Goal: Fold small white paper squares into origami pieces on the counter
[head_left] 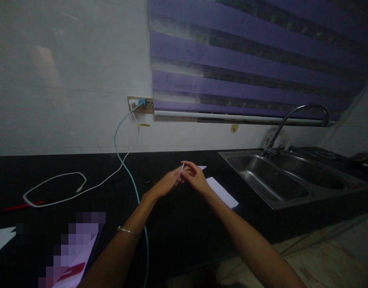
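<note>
My left hand (166,184) and my right hand (195,178) meet above the black counter (178,224), fingers pinched together on a small thin white piece (182,167) that sticks up between them. It looks like a folded slip of paper, though it is too small to be sure. A white sheet of paper (222,192) lies on the counter just right of my right hand. Another small white scrap (202,167) shows behind the fingers. A thin bangle (128,231) circles my left wrist.
A steel double sink (279,178) with a curved tap (294,120) sits at the right. A teal cable (126,160) and a white cable (66,188) run from the wall socket (141,105) across the counter. Papers (0,238) lie at the lower left. A striped purple blind (246,60) hangs above.
</note>
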A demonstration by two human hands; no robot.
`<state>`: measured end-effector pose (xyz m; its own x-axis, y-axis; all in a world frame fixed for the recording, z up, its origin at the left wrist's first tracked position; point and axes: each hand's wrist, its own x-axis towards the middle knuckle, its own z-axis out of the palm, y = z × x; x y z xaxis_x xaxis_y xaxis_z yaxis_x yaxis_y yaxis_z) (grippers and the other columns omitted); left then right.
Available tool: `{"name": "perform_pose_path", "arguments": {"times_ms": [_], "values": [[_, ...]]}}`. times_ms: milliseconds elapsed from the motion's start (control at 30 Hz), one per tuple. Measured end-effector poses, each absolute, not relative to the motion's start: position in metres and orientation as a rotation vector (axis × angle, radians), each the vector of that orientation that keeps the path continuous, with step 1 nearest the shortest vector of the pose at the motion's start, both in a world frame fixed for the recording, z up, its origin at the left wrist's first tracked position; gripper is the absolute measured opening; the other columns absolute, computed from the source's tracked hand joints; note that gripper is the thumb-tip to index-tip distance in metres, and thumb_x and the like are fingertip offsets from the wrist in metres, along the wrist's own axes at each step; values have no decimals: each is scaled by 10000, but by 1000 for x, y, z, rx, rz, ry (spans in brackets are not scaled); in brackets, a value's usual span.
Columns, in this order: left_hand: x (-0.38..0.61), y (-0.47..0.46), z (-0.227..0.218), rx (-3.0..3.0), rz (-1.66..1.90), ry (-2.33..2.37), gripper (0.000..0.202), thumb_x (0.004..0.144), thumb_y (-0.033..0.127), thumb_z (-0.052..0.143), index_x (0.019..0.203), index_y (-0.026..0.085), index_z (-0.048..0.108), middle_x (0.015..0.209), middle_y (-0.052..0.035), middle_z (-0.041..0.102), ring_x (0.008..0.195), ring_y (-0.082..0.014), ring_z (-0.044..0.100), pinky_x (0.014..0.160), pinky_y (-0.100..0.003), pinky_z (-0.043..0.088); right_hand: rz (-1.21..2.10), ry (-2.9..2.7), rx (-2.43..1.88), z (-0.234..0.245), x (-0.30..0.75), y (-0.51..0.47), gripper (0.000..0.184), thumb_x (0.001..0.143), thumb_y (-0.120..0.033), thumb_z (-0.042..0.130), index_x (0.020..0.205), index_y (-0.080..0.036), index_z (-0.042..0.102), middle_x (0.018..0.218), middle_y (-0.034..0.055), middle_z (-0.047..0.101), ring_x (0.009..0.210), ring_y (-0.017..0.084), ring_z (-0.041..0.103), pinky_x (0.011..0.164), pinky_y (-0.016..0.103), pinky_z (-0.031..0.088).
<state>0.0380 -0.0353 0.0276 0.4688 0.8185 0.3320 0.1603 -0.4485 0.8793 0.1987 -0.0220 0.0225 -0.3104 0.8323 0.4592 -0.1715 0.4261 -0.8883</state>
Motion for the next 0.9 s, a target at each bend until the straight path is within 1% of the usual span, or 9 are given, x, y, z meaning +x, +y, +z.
{"name": "perform_pose_path", "arguments": {"times_ms": [33,100,167,267,433,567,700,833,900], "values": [[38,-36,29,1919,1007,811,528,949,502,322,1325,184,511,1081,-98,656,997,-226,580,887,-371,427,1132,-1568,-604,23,199,-22,443,763,-346,690,1160,-197,561,744,-9,605,598,123,613,574,263,529],[39,-39,32,1968,1018,779,499,954,481,326,1320,201,519,1238,-97,606,1168,-241,519,1007,-391,359,1143,-1563,-606,23,200,-22,444,760,-350,689,1161,-200,569,760,-5,603,608,123,603,563,260,533],[40,-41,35,1995,1022,777,487,963,462,310,1325,203,508,1315,-91,560,1220,-233,489,1054,-388,322,1158,-1559,-600,22,200,-21,436,765,-360,680,1156,-198,576,772,0,599,622,126,599,561,264,541],[42,-44,37,2025,1054,838,479,970,443,290,1307,182,509,1302,-99,567,1192,-225,513,1050,-387,336,1161,-1555,-589,21,201,-20,414,767,-371,675,1130,-191,591,783,5,596,630,126,593,567,271,551],[45,-44,35,2010,1125,859,435,961,413,338,1288,179,506,1242,-99,595,1127,-218,549,1003,-375,380,1157,-1539,-588,21,201,-20,391,757,-367,679,1101,-200,599,799,11,602,663,136,603,589,277,553],[45,-44,33,1921,1132,854,441,943,427,391,1297,186,496,1171,-102,624,985,-209,602,899,-362,444,1153,-1519,-614,23,202,-21,396,752,-353,674,1109,-203,588,786,7,610,636,134,610,597,277,543],[43,-44,32,1774,1064,799,503,905,428,486,1348,195,439,1124,-102,635,899,-194,620,747,-305,483,1148,-1518,-605,25,204,-20,357,760,-322,643,1090,-197,592,786,9,625,596,125,598,579,268,526],[41,-43,33,1763,1095,780,482,858,372,575,1296,186,495,1069,-88,647,908,-193,620,782,-313,479,1160,-1489,-621,26,205,-19,307,748,-251,604,1050,-202,606,790,11,638,622,133,598,591,268,522],[41,-41,33,1766,1124,800,463,839,348,598,1263,177,520,1030,-82,654,872,-185,622,763,-309,479,1161,-1480,-642,27,205,-20,289,731,-215,583,1018,-203,609,771,8,632,648,140,596,582,259,515]]}}
